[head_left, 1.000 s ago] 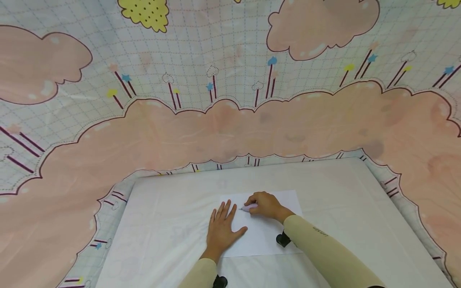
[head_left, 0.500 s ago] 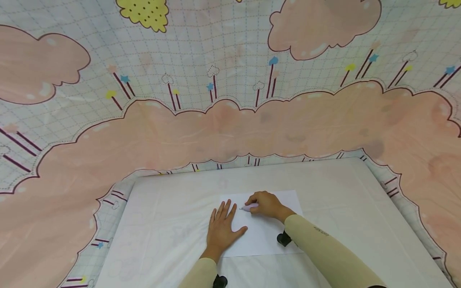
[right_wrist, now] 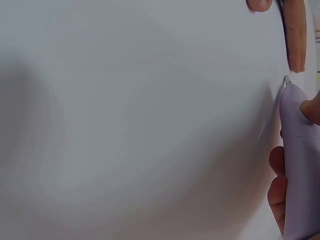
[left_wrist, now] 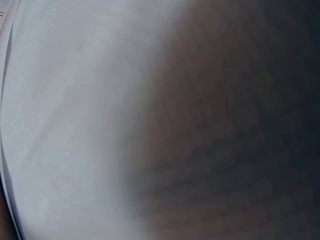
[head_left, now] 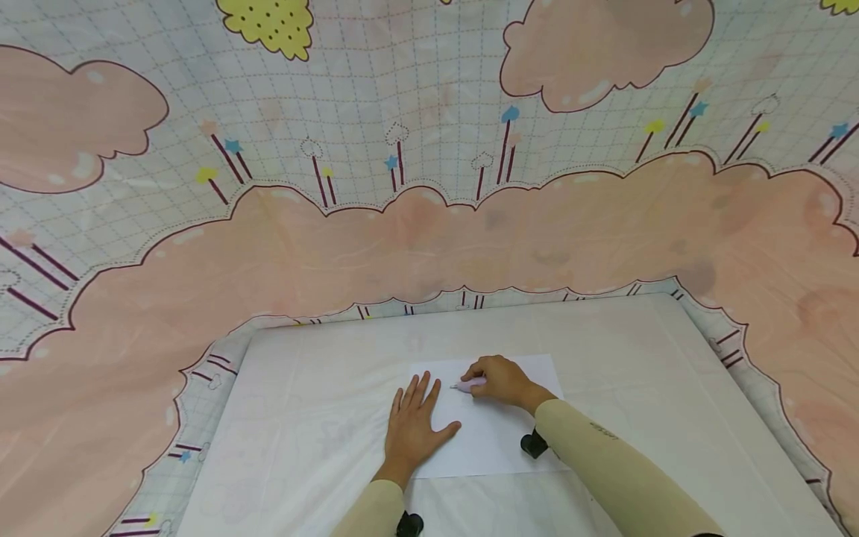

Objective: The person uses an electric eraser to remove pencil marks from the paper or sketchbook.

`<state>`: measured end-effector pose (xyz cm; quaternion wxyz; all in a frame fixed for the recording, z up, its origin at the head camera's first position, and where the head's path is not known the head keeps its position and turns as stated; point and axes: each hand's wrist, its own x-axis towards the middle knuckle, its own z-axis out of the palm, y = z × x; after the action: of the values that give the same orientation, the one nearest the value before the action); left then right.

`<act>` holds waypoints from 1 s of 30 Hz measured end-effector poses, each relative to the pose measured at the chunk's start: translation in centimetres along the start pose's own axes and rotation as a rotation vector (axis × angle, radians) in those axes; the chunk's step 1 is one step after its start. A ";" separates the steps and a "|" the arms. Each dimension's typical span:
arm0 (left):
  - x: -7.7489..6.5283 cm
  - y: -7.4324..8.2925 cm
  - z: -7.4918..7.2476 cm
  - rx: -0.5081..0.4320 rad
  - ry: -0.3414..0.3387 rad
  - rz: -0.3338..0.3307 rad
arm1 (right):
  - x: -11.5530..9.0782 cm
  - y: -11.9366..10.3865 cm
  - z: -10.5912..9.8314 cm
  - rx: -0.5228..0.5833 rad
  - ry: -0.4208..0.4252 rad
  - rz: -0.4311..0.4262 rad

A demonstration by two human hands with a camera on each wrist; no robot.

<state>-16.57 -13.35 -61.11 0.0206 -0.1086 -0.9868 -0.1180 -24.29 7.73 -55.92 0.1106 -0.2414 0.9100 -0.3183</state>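
A white sheet of paper [head_left: 479, 451] lies flat on the white-covered table [head_left: 322, 418]. My left hand [head_left: 412, 431] rests with spread, straight fingers on the paper's left part. In my right hand [head_left: 505, 382] I grip a lavender utility knife [head_left: 474, 384], its tip pointing left toward the left index finger. The right wrist view shows the knife [right_wrist: 301, 170] close up, with a short metal tip at its end and my curled fingers [right_wrist: 277, 197] around it. Left-hand fingers [right_wrist: 296, 37] appear just beyond that tip. Blur and a dark shape fill much of the left wrist view.
Behind and around the table hangs a cloth printed with peach clouds [head_left: 604, 52] and a grid pattern. A black wrist camera [head_left: 535, 444] sits by the right wrist, and another black camera [head_left: 409, 524] by the left.
My right hand, with the utility knife, has shifted slightly to the right, so its tip is farther from the left index finger. The left hand stays in place on the paper.
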 end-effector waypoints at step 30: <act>-0.1 -0.2 0.1 0.010 0.007 0.012 | -0.7 1.0 -0.4 0.000 0.008 -0.003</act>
<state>-16.52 -13.55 -61.28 0.0251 -0.1141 -0.9867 -0.1133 -24.22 8.97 -56.15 0.1066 -0.2413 0.9102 -0.3192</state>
